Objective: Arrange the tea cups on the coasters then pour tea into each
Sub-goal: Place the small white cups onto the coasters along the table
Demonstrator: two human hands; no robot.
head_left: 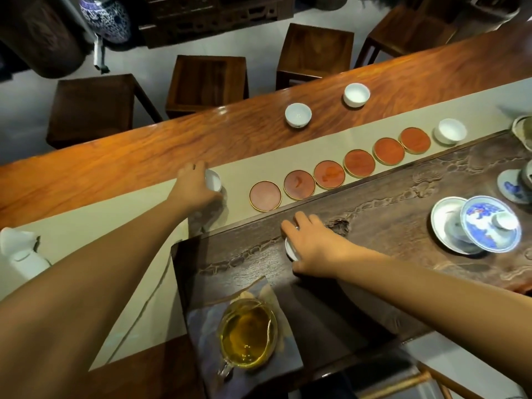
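Several round red coasters lie in a diagonal row on a beige runner. My left hand grips a small white tea cup on the runner, left of the nearest coaster. On the dark carved tea tray, my right hand covers and holds another white cup. Two white cups stand on the bare wooden table beyond the row. A third sits on the runner just past the far coaster. A glass pitcher of golden tea rests on a cloth near me.
A blue-and-white gaiwan with tilted lid on its saucer stands at the tray's right. More blue-and-white ware sits at the right edge. A white object lies at the far left. Wooden stools line the table's far side.
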